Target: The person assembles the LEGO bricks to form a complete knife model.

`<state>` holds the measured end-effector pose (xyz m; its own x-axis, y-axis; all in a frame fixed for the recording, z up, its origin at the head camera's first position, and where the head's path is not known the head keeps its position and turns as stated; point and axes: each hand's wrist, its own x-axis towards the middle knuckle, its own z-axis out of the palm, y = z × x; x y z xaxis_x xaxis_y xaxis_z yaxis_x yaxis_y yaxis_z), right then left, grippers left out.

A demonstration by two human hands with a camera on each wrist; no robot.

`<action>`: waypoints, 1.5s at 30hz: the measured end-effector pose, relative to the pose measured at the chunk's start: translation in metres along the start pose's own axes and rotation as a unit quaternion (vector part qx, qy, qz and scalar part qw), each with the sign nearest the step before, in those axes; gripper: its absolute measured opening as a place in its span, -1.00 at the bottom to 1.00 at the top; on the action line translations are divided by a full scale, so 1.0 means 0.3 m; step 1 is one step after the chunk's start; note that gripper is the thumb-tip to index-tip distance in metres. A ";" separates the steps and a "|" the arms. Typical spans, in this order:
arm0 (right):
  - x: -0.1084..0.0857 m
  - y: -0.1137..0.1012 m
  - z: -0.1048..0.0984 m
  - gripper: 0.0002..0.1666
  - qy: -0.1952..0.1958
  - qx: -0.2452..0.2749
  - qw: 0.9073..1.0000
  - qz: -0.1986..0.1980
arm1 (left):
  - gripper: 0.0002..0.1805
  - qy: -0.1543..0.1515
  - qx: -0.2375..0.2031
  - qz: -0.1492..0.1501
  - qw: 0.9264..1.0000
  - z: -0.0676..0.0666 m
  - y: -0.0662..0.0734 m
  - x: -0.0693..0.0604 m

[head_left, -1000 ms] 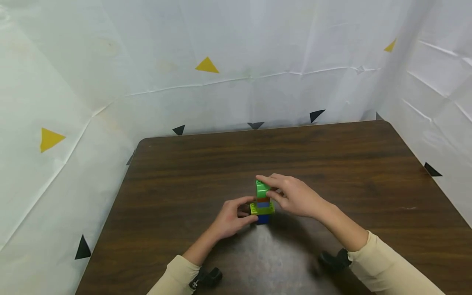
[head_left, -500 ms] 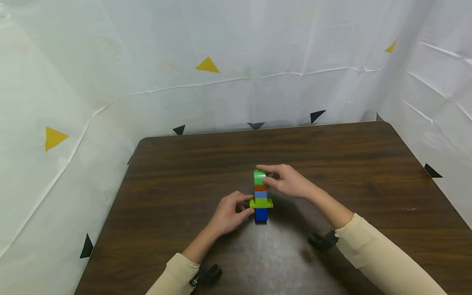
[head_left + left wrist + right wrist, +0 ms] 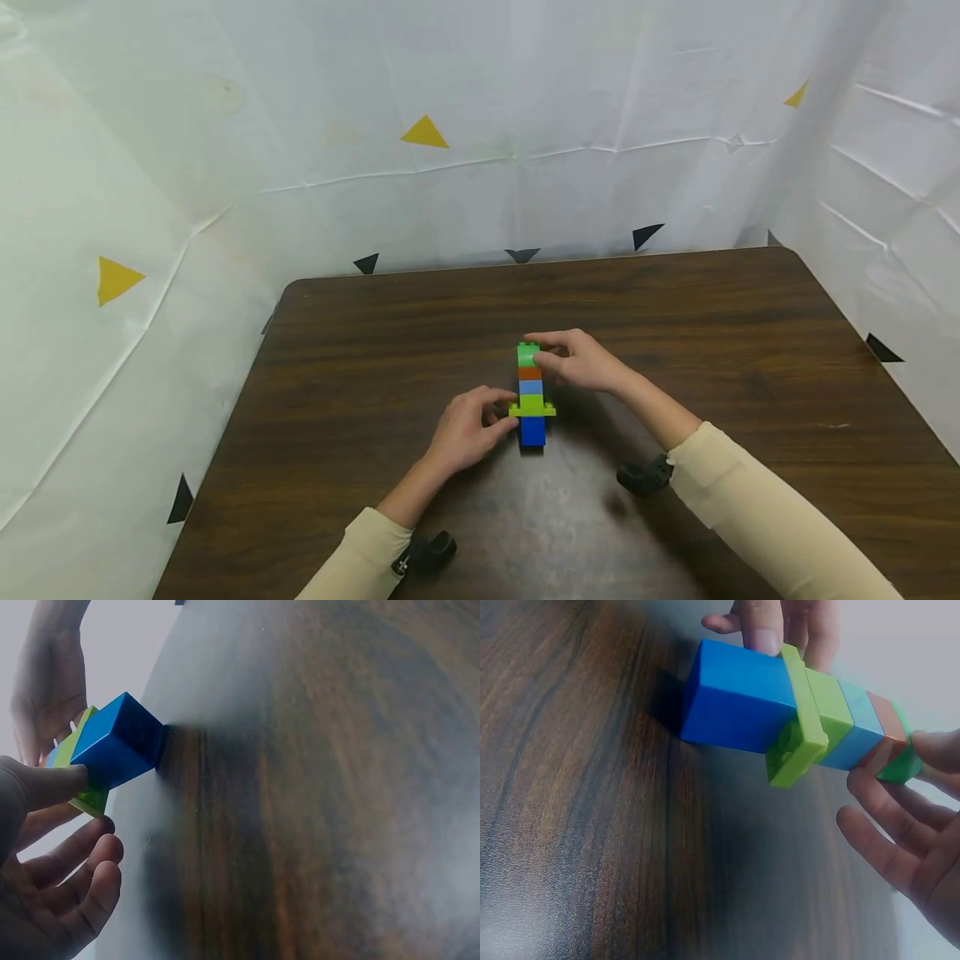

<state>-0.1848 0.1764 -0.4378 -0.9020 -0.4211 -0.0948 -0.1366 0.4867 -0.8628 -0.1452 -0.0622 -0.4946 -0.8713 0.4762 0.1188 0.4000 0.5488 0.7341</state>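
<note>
A tower of toy building bricks stands on the dark wooden table, between both hands. From the bottom come a dark blue brick (image 3: 533,432), a wider lime plate (image 3: 532,412), a lime brick (image 3: 827,706), a light blue brick (image 3: 531,387), a reddish-brown brick (image 3: 529,373) and a green brick (image 3: 527,356) with a curved side. The left hand (image 3: 468,429) pinches the tower's left side at the lime plate, its thumb against the blue brick. At the top, the right hand (image 3: 581,361) pinches the green brick between thumb and fingers. Whether the tower leans slightly, I cannot tell.
The wooden table (image 3: 360,350) reaches to white sheeting (image 3: 315,100) behind and at both sides, marked with yellow and black triangles. A black wrist device (image 3: 427,554) sits on the left wrist, another black device (image 3: 643,475) on the right.
The tower's top has moved away from the person, so more of its front faces show. The right hand has moved along with the green brick; the left hand has barely shifted.
</note>
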 end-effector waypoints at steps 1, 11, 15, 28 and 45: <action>0.004 0.005 0.001 -0.48 0.000 0.000 1.000 0.002 | -0.70 0.001 0.001 0.001 1.000 0.001 0.000 0.002; 0.032 0.038 0.018 -0.49 0.014 -0.009 1.000 0.027 | -0.73 0.000 0.019 -0.019 1.000 0.014 0.000 0.019; 0.039 0.050 0.026 -0.49 0.022 -0.007 0.999 0.044 | -0.74 -0.002 0.022 -0.020 1.000 0.019 -0.003 0.027; 0.052 0.081 0.062 -0.54 0.047 -0.007 0.997 0.057 | -0.77 0.006 0.039 -0.014 0.999 0.033 -0.007 0.038; 0.064 0.069 0.101 -0.67 0.124 -0.088 0.984 0.091 | -0.78 0.009 0.031 -0.014 0.999 0.046 -0.018 0.043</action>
<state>-0.1926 0.1550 -0.4724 -0.9873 -0.1259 -0.0965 -0.0130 0.6705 -0.7418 -0.1547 -0.0496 -0.5062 -0.8873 0.4475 0.1114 0.3917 0.6038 0.6943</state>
